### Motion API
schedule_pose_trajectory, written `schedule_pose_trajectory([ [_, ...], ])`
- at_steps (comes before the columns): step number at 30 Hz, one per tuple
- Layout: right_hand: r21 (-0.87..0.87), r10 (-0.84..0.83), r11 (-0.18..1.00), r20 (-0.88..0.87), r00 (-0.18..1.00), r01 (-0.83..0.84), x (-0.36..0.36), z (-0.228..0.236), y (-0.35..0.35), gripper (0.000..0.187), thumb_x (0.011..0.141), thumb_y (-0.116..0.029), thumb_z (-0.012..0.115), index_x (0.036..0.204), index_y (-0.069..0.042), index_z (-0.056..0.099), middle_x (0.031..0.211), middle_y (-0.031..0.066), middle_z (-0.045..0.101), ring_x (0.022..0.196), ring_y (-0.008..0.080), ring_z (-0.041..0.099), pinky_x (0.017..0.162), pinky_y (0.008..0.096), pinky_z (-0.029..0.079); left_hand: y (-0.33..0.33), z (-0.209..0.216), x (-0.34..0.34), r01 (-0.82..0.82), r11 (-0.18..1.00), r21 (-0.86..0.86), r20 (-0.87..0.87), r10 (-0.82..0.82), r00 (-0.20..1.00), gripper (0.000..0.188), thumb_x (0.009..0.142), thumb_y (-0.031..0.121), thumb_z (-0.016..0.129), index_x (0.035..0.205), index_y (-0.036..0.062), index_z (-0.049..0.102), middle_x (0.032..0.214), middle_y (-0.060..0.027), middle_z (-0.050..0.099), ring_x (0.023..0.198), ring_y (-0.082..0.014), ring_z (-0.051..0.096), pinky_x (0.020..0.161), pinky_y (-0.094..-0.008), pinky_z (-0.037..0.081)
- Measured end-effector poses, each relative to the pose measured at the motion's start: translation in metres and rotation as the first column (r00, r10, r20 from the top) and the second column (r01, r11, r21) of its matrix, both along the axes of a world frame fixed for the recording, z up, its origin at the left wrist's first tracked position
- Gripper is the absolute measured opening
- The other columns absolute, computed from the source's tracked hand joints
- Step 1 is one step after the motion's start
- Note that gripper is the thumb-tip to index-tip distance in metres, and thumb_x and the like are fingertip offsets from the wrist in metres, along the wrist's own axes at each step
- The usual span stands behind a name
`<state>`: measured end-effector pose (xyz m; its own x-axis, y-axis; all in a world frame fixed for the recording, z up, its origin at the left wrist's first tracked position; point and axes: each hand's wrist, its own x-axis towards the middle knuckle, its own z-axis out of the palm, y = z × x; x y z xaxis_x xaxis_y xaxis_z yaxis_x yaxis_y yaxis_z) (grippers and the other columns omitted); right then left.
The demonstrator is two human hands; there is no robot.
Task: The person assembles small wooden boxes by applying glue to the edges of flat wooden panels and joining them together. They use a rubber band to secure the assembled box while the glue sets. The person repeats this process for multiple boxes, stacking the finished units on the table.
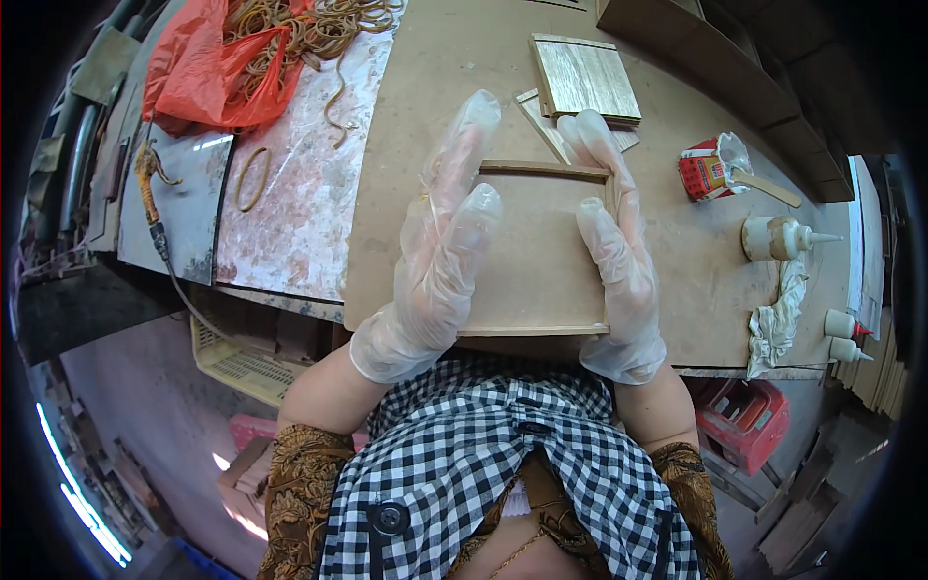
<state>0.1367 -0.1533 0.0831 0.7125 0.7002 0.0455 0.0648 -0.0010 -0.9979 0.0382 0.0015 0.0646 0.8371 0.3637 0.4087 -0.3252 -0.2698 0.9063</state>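
Directly in front of me lies a shallow brown wooden tray with thin, low walls. My left hand, in a translucent glove, lies along its left side and hides that wall. My right hand, gloved the same way, holds the right side, the wall running between thumb and fingers. On both hands the fingers are nearly straight and point away from me, with the thumbs over the tray's inside. Beyond my right fingertips sit several stacked wooden panels, with a light wooden piece sticking out beneath.
To the right are a red tub with a wooden stick, a glue bottle, a crumpled cloth and two small bottles. At left, a red plastic bag, rubber bands and a corded tool lie about.
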Motion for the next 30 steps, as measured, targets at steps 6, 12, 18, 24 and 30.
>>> schedule_pose_trajectory([
  [6, 0.052, 0.013, 0.999, 0.017, 1.000, -0.013, 0.001, -0.001, 0.000, 0.063, 0.100, -0.028, 0.045, 0.151, 0.002, 0.022, 0.154, 0.0162, 0.030, 0.145, 0.0262, 0.021, 0.118, 0.0360, 0.014, -0.005, 0.003, 0.000, -0.012, 0.997, -0.074, -0.039, 0.009, 0.999, 0.052, 0.103, 0.022, 0.040, 0.148, -0.0037, 0.029, 0.153, -0.0188, 0.032, 0.142, -0.0293, 0.030, 0.116, -0.0372, 0.020],
  [12, -0.130, 0.046, 0.991, 0.253, 0.966, -0.013, 0.007, 0.011, -0.007, 0.066, 0.100, -0.036, 0.045, 0.152, -0.001, 0.022, 0.156, 0.0173, 0.028, 0.146, 0.0274, 0.022, 0.118, 0.0366, 0.016, 0.001, 0.010, -0.005, 0.026, 1.000, 0.010, -0.084, -0.025, 0.996, 0.054, 0.105, 0.029, 0.038, 0.149, -0.0006, 0.029, 0.155, -0.0144, 0.031, 0.145, -0.0245, 0.024, 0.118, -0.0350, 0.015],
  [18, 0.194, 0.203, 0.956, 0.109, 0.973, -0.222, 0.021, 0.010, -0.007, 0.070, 0.098, -0.047, 0.045, 0.149, -0.001, 0.031, 0.156, 0.0157, 0.029, 0.147, 0.0267, 0.021, 0.118, 0.0366, 0.015, 0.000, 0.021, -0.005, -0.013, 0.969, -0.246, -0.136, -0.021, 0.991, 0.055, 0.106, 0.035, 0.035, 0.150, 0.0018, 0.030, 0.157, -0.0127, 0.028, 0.146, -0.0222, 0.021, 0.119, -0.0342, 0.012],
  [24, -0.039, 0.193, 0.981, 0.302, 0.934, -0.190, 0.016, 0.023, -0.001, 0.082, 0.092, -0.053, 0.049, 0.150, 0.000, 0.027, 0.159, 0.0176, 0.021, 0.148, 0.0297, 0.015, 0.119, 0.0403, 0.011, 0.003, 0.017, 0.007, -0.004, 0.999, -0.049, -0.078, 0.000, 0.997, 0.055, 0.105, 0.032, 0.040, 0.149, 0.0017, 0.030, 0.156, -0.0131, 0.029, 0.145, -0.0218, 0.022, 0.118, -0.0345, 0.016],
  [30, -0.108, 0.226, 0.974, 0.429, 0.874, -0.198, 0.018, 0.015, -0.002, 0.089, 0.090, -0.053, 0.053, 0.153, -0.001, 0.018, 0.160, 0.0188, 0.014, 0.149, 0.0317, 0.008, 0.119, 0.0432, 0.008, 0.002, 0.014, 0.010, -0.056, 0.998, 0.020, -0.159, 0.058, 0.986, 0.056, 0.103, 0.027, 0.045, 0.149, 0.0002, 0.029, 0.154, -0.0167, 0.029, 0.145, -0.0279, 0.023, 0.118, -0.0382, 0.019],
])
